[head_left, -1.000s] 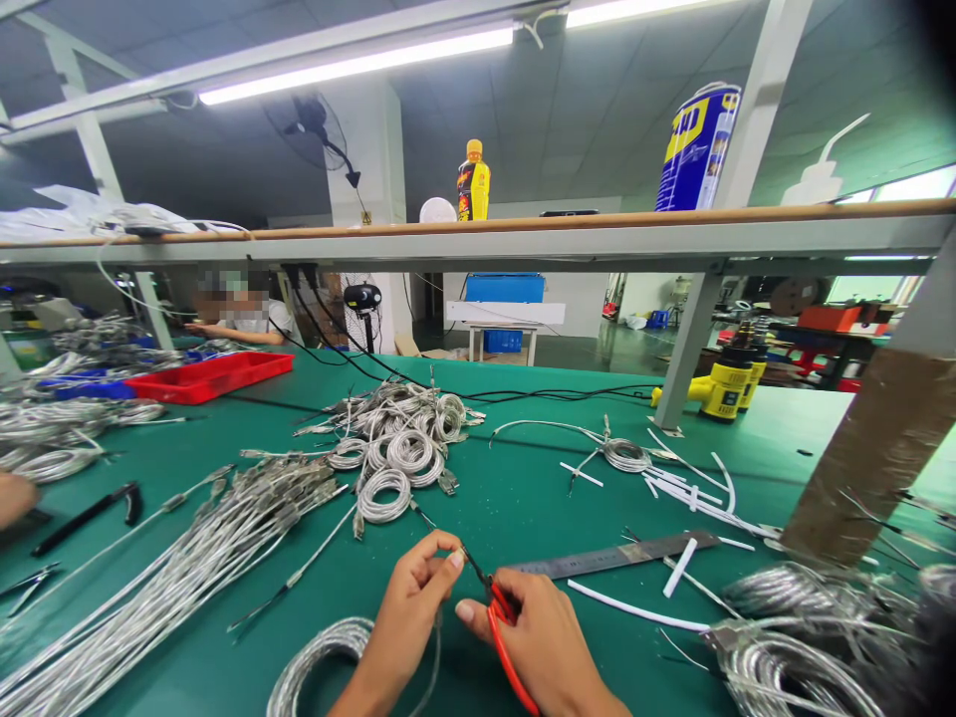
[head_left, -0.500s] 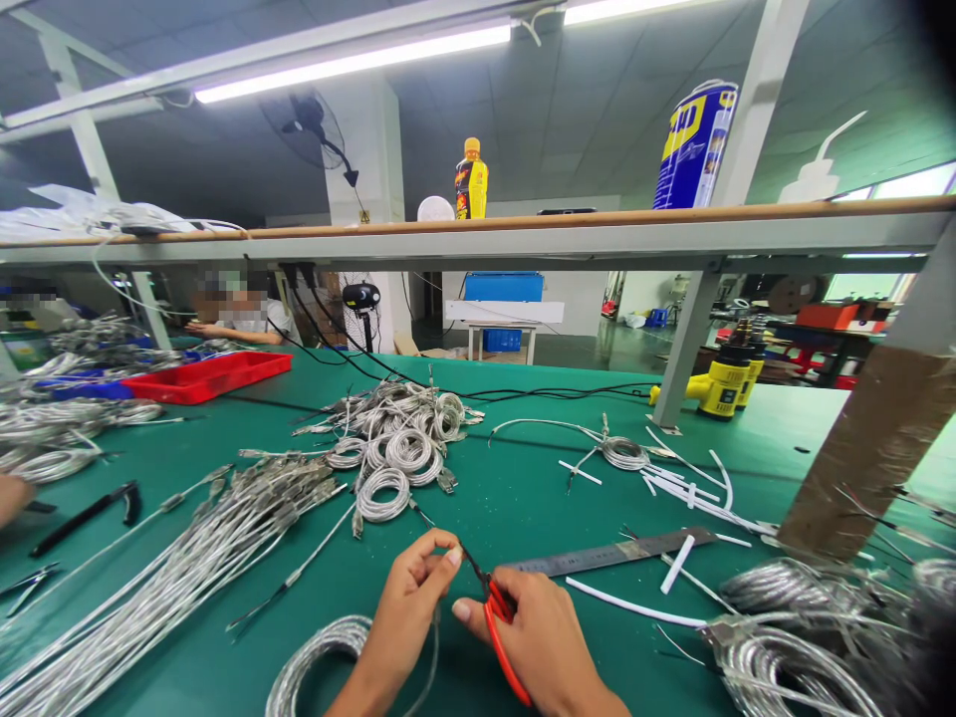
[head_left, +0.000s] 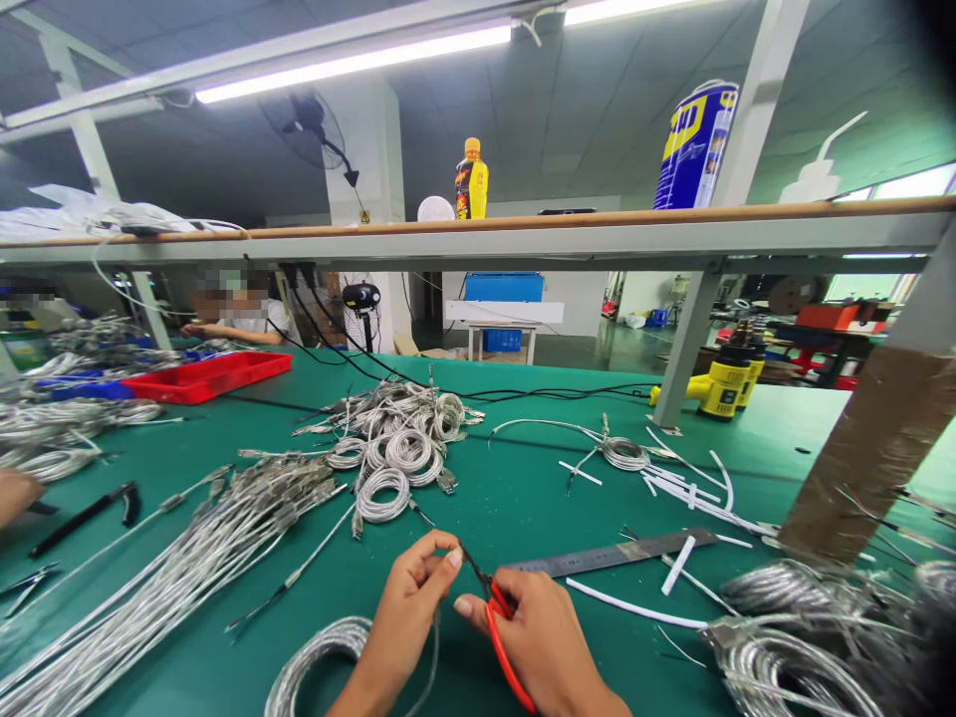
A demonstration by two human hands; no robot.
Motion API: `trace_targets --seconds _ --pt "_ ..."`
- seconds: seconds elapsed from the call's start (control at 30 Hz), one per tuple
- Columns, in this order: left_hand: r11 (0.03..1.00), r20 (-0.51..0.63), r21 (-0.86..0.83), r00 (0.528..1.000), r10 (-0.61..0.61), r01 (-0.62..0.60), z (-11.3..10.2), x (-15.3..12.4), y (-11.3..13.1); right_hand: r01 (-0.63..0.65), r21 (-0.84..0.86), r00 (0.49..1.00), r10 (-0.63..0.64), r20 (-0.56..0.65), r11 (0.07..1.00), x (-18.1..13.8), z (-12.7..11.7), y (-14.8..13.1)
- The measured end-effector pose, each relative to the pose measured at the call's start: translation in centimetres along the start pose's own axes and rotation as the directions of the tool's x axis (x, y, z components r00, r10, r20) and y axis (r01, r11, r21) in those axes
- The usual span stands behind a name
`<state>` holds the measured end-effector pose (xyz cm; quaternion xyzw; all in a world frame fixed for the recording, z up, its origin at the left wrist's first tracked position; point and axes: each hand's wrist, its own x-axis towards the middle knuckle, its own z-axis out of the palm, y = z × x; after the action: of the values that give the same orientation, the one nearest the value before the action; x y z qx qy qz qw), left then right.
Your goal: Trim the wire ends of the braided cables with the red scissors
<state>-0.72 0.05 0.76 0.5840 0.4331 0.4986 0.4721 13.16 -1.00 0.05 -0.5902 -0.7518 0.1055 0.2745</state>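
My left hand (head_left: 414,602) is closed, thumb and fingers pinching the end of a thin clear-jacketed cable (head_left: 434,652). That cable hangs down below the hand; a coil of silvery cable (head_left: 288,667) lies beside my left wrist. My right hand (head_left: 551,637) is wrapped round a pair of red-handled pliers (head_left: 500,642). Their narrow dark jaws point up and left, with the tips at my left fingertips. Whether the jaws touch the wire is too small to tell. A steel ruler (head_left: 597,560) lies just beyond my right hand.
Coiled USB cables (head_left: 388,493) are heaped ahead, and a bundle of straight cables (head_left: 186,558) lies left. White tubing pieces (head_left: 678,565) and more coils (head_left: 784,657) are on the right. Black-handled pliers (head_left: 82,520) and another person's hand (head_left: 16,495) are far left. A shelf (head_left: 478,237) spans overhead.
My hands and the pliers stay almost in place, with only a tiny shift of the red handles. The other person's hand at the far left edge has moved slightly to the right.
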Motion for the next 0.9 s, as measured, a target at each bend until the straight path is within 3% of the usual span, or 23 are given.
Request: trace_targets --seconds 0.73,0.9 --pt "1.0 0.009 -0.015 1.0 0.005 -0.005 -0.1 0.1 0.0 0.0 -0.096 1.0 0.0 -0.002 0.995 0.4 0.3 -0.1" --pt "0.988 0.002 -0.095 0.993 -0.12 0.12 -0.2 0.4 0.1 -0.069 -0.198 0.996 0.078 0.037 0.978 0.5 -1.2 0.2"
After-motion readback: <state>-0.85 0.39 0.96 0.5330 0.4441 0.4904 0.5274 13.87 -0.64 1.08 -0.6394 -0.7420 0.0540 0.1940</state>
